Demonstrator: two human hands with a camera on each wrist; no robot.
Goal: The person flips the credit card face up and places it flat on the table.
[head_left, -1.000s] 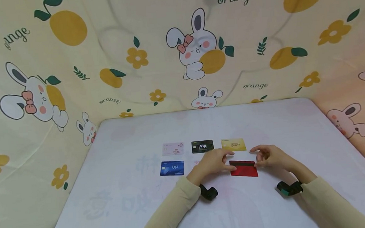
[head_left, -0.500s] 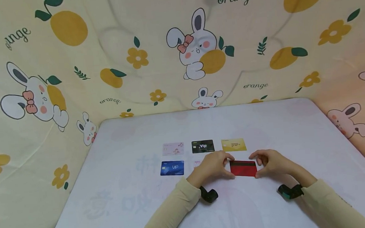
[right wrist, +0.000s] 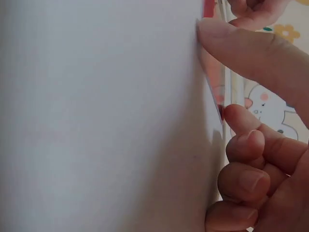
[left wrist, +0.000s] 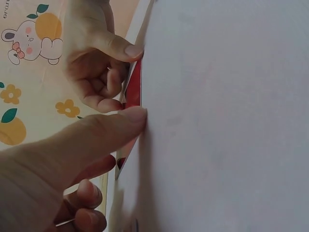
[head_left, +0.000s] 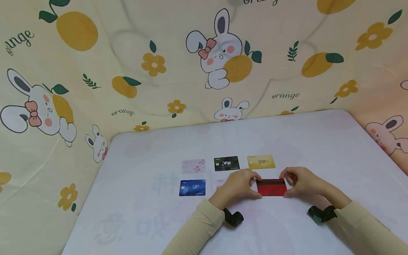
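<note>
A red card (head_left: 271, 188) with a dark stripe along its far edge lies between my two hands, at the right of the nearer row. My left hand (head_left: 238, 184) holds its left end, thumb at the near corner and index finger at the far corner. At the right end, my right hand (head_left: 302, 180) grips it the same way, its other fingers curled in. Edge-on in the left wrist view, the card (left wrist: 135, 87) spans from thumb to thumb. Left of my left hand is a pale card with pink print (head_left: 220, 182), mostly hidden by that hand.
A far row has a pink flowered card (head_left: 193, 166), a black VIP card (head_left: 226, 163) and a gold card (head_left: 260, 162). A blue VIP card (head_left: 192, 188) lies nearer left. The white table (head_left: 149, 154) meets a printed cloth (head_left: 174, 94) behind.
The red card has straightened from slightly tilted. My right hand has moved nearer, its index finger coming to the card's far corner. The left thumb has slid down to the near corner.
</note>
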